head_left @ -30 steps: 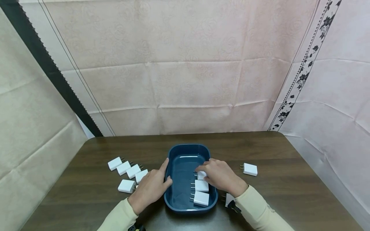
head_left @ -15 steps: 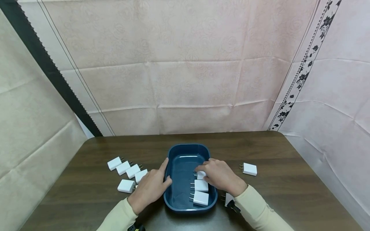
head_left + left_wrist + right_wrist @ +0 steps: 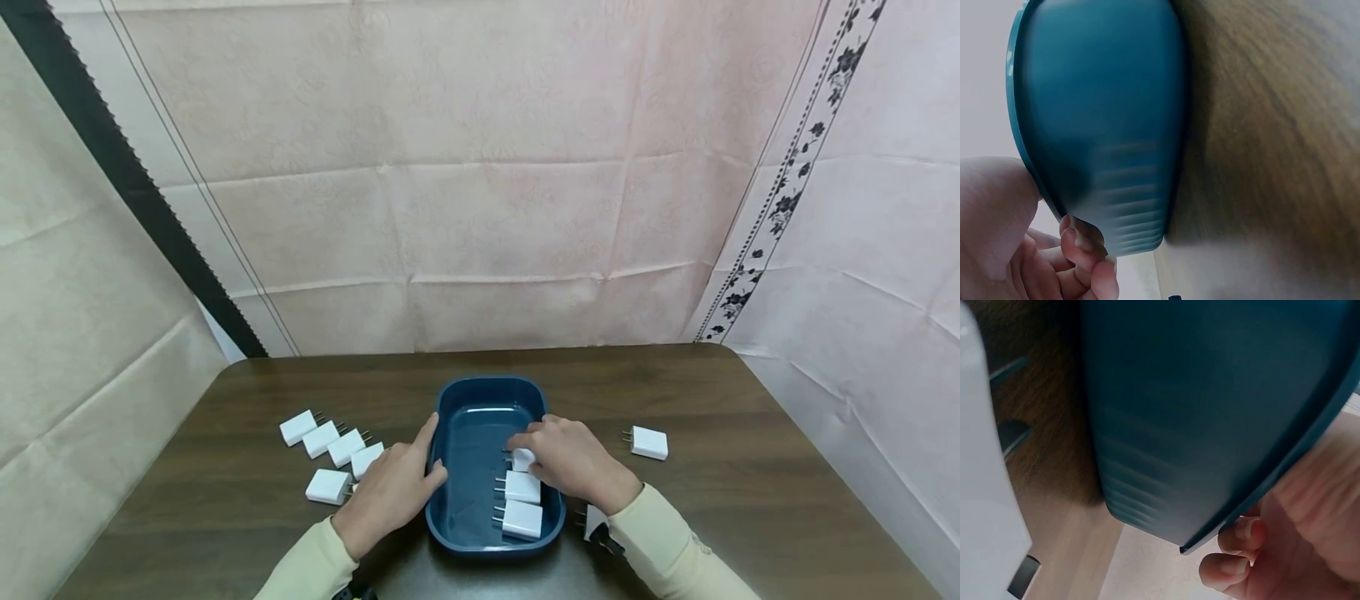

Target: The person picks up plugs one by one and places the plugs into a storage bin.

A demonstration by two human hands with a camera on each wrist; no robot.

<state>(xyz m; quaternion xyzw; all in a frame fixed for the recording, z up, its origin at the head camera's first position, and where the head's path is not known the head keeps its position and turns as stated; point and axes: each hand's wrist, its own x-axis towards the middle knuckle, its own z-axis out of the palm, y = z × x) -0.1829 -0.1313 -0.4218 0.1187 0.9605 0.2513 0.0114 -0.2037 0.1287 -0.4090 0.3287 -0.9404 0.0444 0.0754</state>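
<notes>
A dark blue plastic tray [image 3: 467,471] sits at the middle of the table; three white plug-in chargers form a column along its right side, prongs to the left. My right hand [image 3: 576,462] reaches over the right rim and pinches the farthest charger [image 3: 522,459], partly covering it. Nearer me lie the middle charger [image 3: 522,487] and the front charger [image 3: 522,520]. My left hand [image 3: 393,492] grips the tray's left rim, index finger along it, thumb over the edge. In the left wrist view, fingertips [image 3: 1082,244] touch the outer wall under the rim.
Several white chargers [image 3: 328,486] lie on the wooden table [image 3: 247,517] left of the tray, some partly behind my left hand. One charger [image 3: 648,442] lies at the right. Another charger [image 3: 595,518] is partly hidden by my right wrist. Pale cloth [image 3: 510,233] hangs behind.
</notes>
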